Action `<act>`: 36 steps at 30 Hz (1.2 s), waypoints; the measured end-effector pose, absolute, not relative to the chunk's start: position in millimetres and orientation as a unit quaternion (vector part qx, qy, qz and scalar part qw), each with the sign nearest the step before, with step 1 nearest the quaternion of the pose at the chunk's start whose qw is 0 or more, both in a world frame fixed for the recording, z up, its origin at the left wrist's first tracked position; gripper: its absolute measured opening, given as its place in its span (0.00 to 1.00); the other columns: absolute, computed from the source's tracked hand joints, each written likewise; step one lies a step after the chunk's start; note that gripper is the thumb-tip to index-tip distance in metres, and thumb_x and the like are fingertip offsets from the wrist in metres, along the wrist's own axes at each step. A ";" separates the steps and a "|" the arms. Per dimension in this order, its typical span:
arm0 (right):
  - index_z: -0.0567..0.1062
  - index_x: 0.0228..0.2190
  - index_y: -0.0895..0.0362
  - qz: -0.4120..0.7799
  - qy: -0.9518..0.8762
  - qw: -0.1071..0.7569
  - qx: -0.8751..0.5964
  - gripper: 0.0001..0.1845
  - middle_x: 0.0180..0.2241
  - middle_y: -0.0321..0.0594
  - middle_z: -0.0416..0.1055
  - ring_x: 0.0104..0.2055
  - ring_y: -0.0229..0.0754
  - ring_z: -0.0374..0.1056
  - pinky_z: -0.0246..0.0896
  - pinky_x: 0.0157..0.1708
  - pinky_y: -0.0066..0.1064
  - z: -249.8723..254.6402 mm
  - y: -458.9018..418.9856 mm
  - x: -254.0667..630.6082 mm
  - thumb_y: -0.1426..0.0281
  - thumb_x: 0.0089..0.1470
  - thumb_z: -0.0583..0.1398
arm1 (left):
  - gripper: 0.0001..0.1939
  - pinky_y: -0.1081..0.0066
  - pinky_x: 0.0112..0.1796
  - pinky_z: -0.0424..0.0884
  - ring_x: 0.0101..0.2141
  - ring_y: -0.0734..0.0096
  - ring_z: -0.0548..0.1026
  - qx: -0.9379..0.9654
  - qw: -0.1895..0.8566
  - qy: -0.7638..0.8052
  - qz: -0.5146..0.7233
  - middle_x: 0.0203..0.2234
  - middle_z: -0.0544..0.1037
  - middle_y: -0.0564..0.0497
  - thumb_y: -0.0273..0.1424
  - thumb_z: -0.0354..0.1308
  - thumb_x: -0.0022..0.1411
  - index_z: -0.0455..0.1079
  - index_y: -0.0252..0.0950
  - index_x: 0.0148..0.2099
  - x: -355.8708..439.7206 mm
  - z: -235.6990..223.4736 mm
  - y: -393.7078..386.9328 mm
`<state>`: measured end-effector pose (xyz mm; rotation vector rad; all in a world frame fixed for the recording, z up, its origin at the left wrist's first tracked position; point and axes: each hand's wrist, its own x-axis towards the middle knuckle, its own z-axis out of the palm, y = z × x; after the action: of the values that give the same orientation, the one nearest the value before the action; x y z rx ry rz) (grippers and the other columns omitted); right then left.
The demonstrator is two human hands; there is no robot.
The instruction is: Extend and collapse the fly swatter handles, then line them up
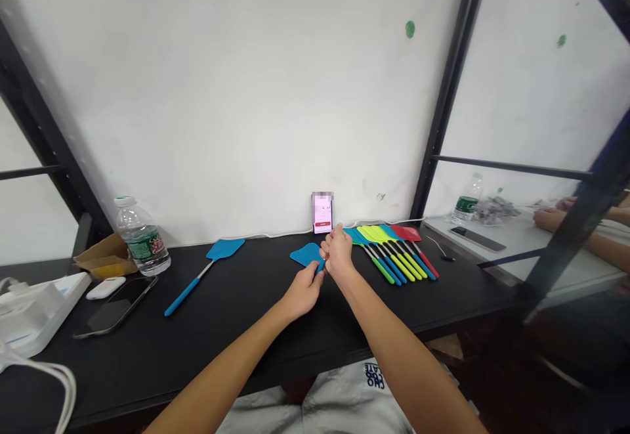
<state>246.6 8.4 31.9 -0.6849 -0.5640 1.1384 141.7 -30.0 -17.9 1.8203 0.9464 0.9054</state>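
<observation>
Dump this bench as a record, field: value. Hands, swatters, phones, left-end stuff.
left_hand: left hand gripping held blue swatter
right_hand: right hand closed, beside the left; contents hidden
loose_swatter: second blue swatter, flat on black table
swatter_row: multicolored swatters, right of hands
lit_phone: pink-screened phone, upright near wall
dark_phone: dark-screened phone, flat, left end
bottle: clear bottle, upright, left end
</observation>
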 end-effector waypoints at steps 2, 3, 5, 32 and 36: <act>0.49 0.21 0.53 0.504 -0.249 0.763 -0.318 0.25 0.12 0.23 0.39 0.12 0.28 0.35 0.32 0.09 0.23 31.1 9.1 247.6 0.52 0.58 0.52 | 0.11 0.72 0.27 0.56 0.24 0.73 0.62 0.774 0.293 0.412 0.381 0.23 0.64 0.54 0.39 0.45 0.66 0.57 0.38 0.34 146.6 -22.9 -31.7; 0.50 0.21 0.53 0.502 -0.248 0.765 -0.318 0.24 0.12 0.23 0.39 0.12 0.29 0.36 0.32 0.09 0.23 31.1 9.0 247.5 0.53 0.58 0.53 | 0.11 0.71 0.28 0.56 0.24 0.71 0.63 0.783 0.252 0.424 0.379 0.23 0.65 0.54 0.38 0.44 0.67 0.57 0.38 0.33 148.0 -24.3 -31.4; 0.49 0.21 0.53 0.503 -0.252 0.763 -0.320 0.24 0.12 0.23 0.39 0.12 0.29 0.36 0.32 0.09 0.23 31.5 8.6 246.6 0.54 0.58 0.52 | 0.14 0.70 0.28 0.57 0.24 0.70 0.64 0.786 0.237 0.436 0.370 0.22 0.65 0.53 0.39 0.42 0.67 0.57 0.38 0.31 149.5 -24.9 -29.4; 0.47 0.21 0.53 0.609 -0.338 0.682 -0.224 0.28 0.15 0.24 0.36 0.14 0.30 0.30 0.29 0.11 0.24 42.4 0.1 257.7 0.49 0.58 0.51 | 0.22 0.77 0.15 0.42 0.14 0.80 0.39 0.523 0.802 0.245 0.152 0.14 0.42 0.62 0.50 0.40 0.63 0.48 0.39 0.25 126.1 3.5 -17.3; 0.47 0.20 0.53 0.551 -0.326 0.728 -0.245 0.28 0.14 0.23 0.36 0.14 0.29 0.32 0.30 0.11 0.23 37.4 3.8 257.8 0.49 0.58 0.52 | 0.20 0.76 0.19 0.48 0.16 0.80 0.48 0.680 0.548 0.365 0.322 0.16 0.51 0.61 0.49 0.46 0.62 0.52 0.39 0.28 143.4 -10.6 -23.5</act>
<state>257.8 3.8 37.4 -0.5404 -0.7174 1.2147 143.4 -23.5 -10.6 1.6115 0.8650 0.7630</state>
